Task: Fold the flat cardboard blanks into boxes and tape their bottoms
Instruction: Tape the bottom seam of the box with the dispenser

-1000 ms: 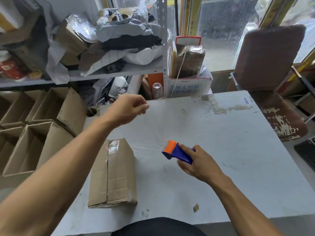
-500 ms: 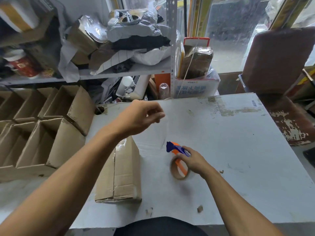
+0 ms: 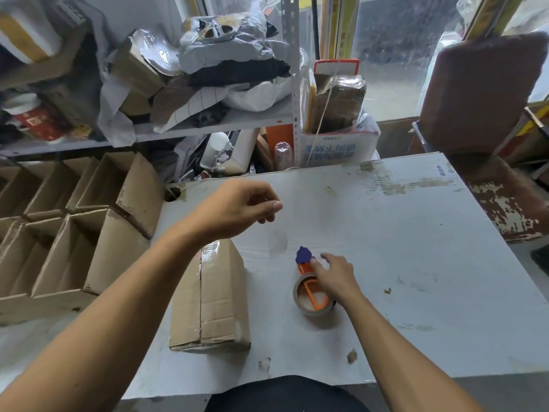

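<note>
The room is a cramped packing corner. A metal shelf rack [image 3: 148, 135] fills the 10 to 12 o'clock side, heaped with grey plastic mailers, foil bags and loose cardboard. Rain-streaked window glass [image 3: 395, 55] closes the 1 o'clock side, with a worn brown chair [image 3: 481, 93] at 2 o'clock, its seat paint flaking.

The grey table [image 3: 416, 248] takes up the centre; its surface is scuffed, bearing old tape residue near the far edge and small paper scraps near the front edge. Rows of open-topped folded boxes [image 3: 59, 233] stand off the table's left edge at 9 o'clock.

One taped cardboard box [image 3: 211, 292] lies on the table at 7 o'clock from centre, clear tape along its middle seam.

The tape dispenser [image 3: 310, 288], orange and blue with a brown-cored roll, rests on the table at centre. The right hand [image 3: 335, 275] lies over it, fingers curled on the handle.

The left hand [image 3: 237, 209] is raised above the table at 11 o'clock, fingertips pinched on a strip of clear tape [image 3: 277, 239] hanging down towards the dispenser.
</note>
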